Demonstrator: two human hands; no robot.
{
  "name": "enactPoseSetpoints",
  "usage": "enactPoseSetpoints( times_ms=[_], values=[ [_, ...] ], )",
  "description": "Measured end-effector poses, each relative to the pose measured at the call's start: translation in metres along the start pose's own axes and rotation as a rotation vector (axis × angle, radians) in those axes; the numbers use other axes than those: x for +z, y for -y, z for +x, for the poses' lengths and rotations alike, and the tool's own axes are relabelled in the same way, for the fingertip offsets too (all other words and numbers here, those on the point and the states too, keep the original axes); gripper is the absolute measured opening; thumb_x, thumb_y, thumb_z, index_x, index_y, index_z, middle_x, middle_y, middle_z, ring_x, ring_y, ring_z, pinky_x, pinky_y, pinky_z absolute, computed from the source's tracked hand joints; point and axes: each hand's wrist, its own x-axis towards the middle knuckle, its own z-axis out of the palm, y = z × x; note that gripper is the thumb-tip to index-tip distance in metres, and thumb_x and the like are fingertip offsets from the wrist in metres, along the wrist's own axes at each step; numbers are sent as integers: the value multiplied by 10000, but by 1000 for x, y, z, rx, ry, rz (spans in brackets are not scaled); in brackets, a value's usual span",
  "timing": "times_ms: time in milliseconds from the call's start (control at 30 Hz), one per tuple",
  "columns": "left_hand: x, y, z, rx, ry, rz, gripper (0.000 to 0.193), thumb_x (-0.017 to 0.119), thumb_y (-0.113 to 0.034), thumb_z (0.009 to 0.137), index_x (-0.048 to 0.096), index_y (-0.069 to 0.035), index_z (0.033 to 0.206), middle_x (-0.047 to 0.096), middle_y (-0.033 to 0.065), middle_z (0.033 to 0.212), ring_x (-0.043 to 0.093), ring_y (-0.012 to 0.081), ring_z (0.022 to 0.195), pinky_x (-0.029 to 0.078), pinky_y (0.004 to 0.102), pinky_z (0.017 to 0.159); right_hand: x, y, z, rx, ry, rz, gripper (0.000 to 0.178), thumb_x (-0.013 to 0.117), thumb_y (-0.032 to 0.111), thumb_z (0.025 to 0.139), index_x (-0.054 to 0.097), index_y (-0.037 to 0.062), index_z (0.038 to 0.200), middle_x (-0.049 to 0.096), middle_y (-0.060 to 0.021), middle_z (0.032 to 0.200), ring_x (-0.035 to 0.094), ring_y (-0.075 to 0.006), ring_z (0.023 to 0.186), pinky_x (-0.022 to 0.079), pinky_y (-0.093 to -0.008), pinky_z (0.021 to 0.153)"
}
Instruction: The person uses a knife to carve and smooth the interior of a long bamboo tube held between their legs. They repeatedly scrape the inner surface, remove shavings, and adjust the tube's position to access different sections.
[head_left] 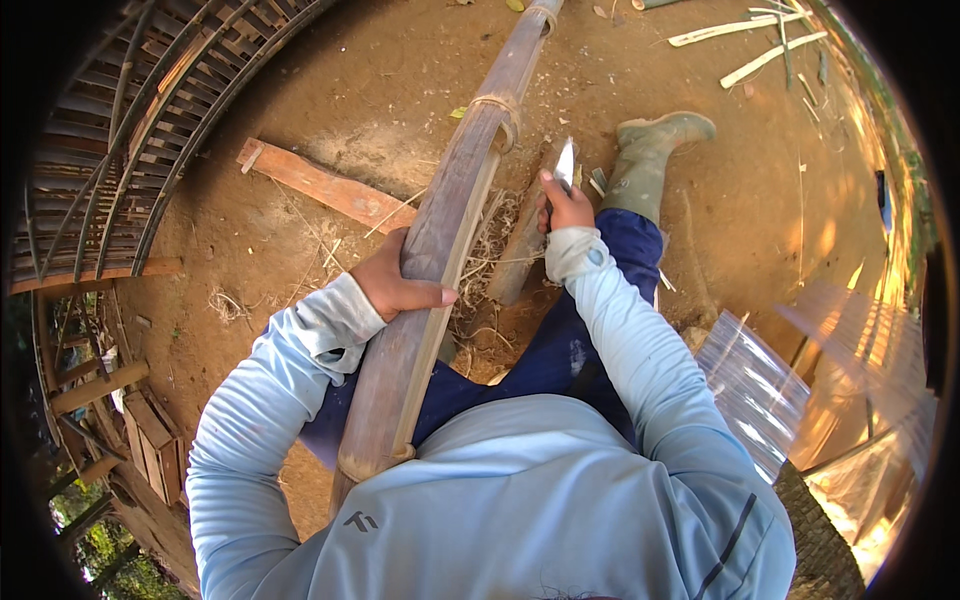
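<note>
A long split bamboo pole (445, 215) slants from beside my waist up to the far edge, with ridged nodes along it. My left hand (390, 285) is wrapped over its middle, thumb lying across the cut edge. To the right of the pole, my right hand (567, 207) is closed round the handle of a knife (567, 160). The short pale blade points away from me and stands apart from the bamboo. Most of the handle is hidden by my fingers. Beneath the right hand lies a short wooden block (520, 262), with curly shavings (480, 268) between it and the pole.
A reddish board (325, 185) lies on the dirt floor left of the pole. Curved slatted bamboo framework (120, 150) stands at the far left. My right boot (655, 155) is planted beyond the knife. Pale bamboo strips (770, 60) lie far right, clear corrugated sheets (755, 390) nearer.
</note>
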Motion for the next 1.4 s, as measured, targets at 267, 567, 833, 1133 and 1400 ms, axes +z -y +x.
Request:
enactPoseSetpoints(
  times_ms=[267,567,833,1133,1400],
  values=[
    [-2,3,5,34,45,-63,1175,911,-358,633,230,126,1459,536,248,1302,562,304,1187,475,397,1001,41,7,16,197,207,141,307,736,301,880,580,56,981,580,-28,787,464,-110,525,397,-289,448],
    [-2,4,8,41,41,23,1152,897,-388,651,248,140,1442,553,256,1278,587,314,1145,495,395,965,-30,-49,5,-62,-44,-650,377,629,369,934,664,-6,938,634,-81,646,616,-230,593,477,-388,612],
    [-5,8,11,34,35,33,1117,883,-399,648,292,143,1426,586,245,1234,612,300,1100,502,385,945,-49,-39,-98,-166,304,-447,311,479,306,1033,507,127,1286,610,-76,720,608,-204,710,463,-354,675],
    [-3,-1,7,11,149,-112,1033,862,-359,680,326,105,1433,588,214,1243,612,274,1098,500,364,948,-3,6,-151,-337,483,-641,276,498,285,1039,518,45,1175,609,-167,807,634,-309,756,488,-400,712],
    [-6,9,12,56,35,80,1158,895,-422,665,259,154,1444,551,251,1306,581,301,1178,477,367,990,1,33,-155,-400,491,-984,541,389,462,1033,644,-11,969,672,-269,857,644,-476,849,499,-535,799]
  ],
)
